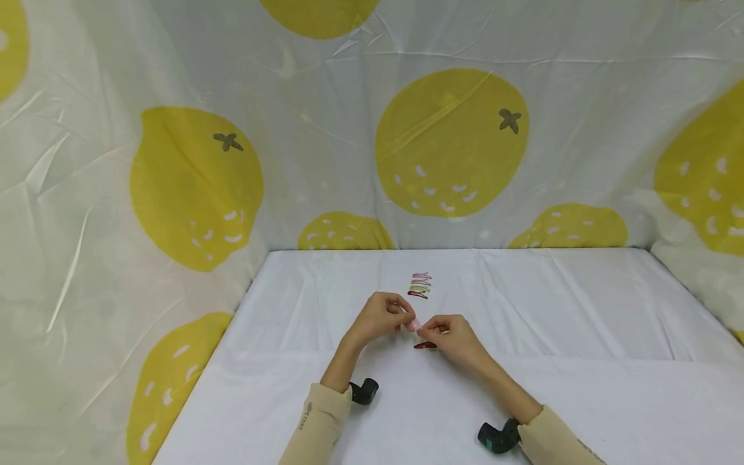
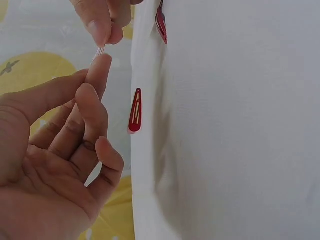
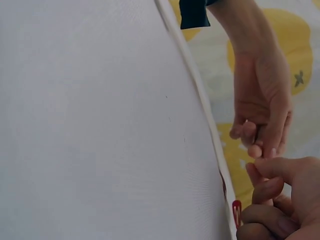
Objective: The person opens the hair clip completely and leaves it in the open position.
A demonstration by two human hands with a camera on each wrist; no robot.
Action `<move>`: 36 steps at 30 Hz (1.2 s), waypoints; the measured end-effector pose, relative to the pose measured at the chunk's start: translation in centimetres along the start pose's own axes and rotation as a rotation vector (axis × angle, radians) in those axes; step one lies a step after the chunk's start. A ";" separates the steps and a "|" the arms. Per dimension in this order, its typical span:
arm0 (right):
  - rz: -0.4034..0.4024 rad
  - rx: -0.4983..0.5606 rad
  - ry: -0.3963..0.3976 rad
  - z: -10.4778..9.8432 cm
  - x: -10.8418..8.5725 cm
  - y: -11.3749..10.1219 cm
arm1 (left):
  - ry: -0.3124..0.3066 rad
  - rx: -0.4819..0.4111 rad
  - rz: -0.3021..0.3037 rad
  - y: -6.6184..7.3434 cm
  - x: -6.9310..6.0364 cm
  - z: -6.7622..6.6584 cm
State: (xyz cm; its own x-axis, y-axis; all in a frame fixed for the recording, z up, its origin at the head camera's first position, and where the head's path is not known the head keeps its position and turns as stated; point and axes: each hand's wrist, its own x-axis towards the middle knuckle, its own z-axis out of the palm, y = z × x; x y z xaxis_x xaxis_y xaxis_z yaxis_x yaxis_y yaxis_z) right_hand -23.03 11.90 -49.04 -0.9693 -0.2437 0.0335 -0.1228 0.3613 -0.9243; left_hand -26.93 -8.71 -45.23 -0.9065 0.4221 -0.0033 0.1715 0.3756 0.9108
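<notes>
Over the white table, my left hand (image 1: 379, 318) and my right hand (image 1: 458, 341) meet at their fingertips. Between them is a small pink hair clip (image 1: 415, 325), pinched by thumb and finger from both sides. Seen nearly edge-on in the left wrist view, the clip (image 2: 101, 51) is a thin pale strip, mostly covered by fingers. A dark red snap hair clip (image 1: 425, 345) lies on the cloth just below the right fingers. The right wrist view hides the pinched clip behind my right hand (image 3: 282, 200).
Beyond the hands, several hair clips (image 1: 420, 285) in pink, green and dark red lie in a column. A white cloth (image 1: 581, 400) covers the table. A lemon-patterned curtain (image 1: 325, 142) hangs behind and at the sides.
</notes>
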 end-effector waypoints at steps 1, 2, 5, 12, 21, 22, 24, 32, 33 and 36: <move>-0.005 0.000 0.012 -0.1 0.0 0.0 | 0.002 -0.007 0.010 0.0 0.0 0.0; -0.008 -0.002 0.028 -0.2 0.0 0.1 | 0.002 -0.014 0.020 0.0 0.0 -0.1; -0.017 -0.027 0.091 -0.4 0.1 0.0 | 0.000 -0.026 0.046 0.0 0.0 -0.2; -0.079 -0.029 0.212 -0.5 0.3 -0.1 | -0.008 -0.047 0.034 -0.1 0.1 -0.5; -0.013 0.054 0.145 -0.9 0.3 0.4 | 0.001 -0.096 0.025 -0.1 -0.2 -1.1; 0.000 0.055 0.135 -0.9 0.3 0.4 | 0.001 -0.107 0.026 -0.1 -0.1 -1.1; 0.019 0.051 0.113 -1.0 0.3 0.5 | -0.003 -0.130 0.033 -0.2 -0.1 -1.0; -0.082 0.047 0.158 -0.9 0.3 0.6 | 0.028 -0.040 0.033 -0.3 0.0 -0.6; -0.100 0.051 0.169 -0.9 0.3 0.5 | 0.036 -0.010 0.039 -0.2 0.0 -0.5; -0.126 0.061 0.198 -0.7 0.2 0.3 | 0.067 0.058 0.064 0.0 0.0 -0.2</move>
State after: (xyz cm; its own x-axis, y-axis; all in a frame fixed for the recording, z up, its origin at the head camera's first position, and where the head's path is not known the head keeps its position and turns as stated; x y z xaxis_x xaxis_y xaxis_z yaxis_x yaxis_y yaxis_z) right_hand -23.41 12.61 -49.07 -0.9707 -0.1002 0.2184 -0.2382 0.2822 -0.9293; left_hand -27.01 -8.90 -45.18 -0.9163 0.3917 0.0835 0.2503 0.3972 0.8830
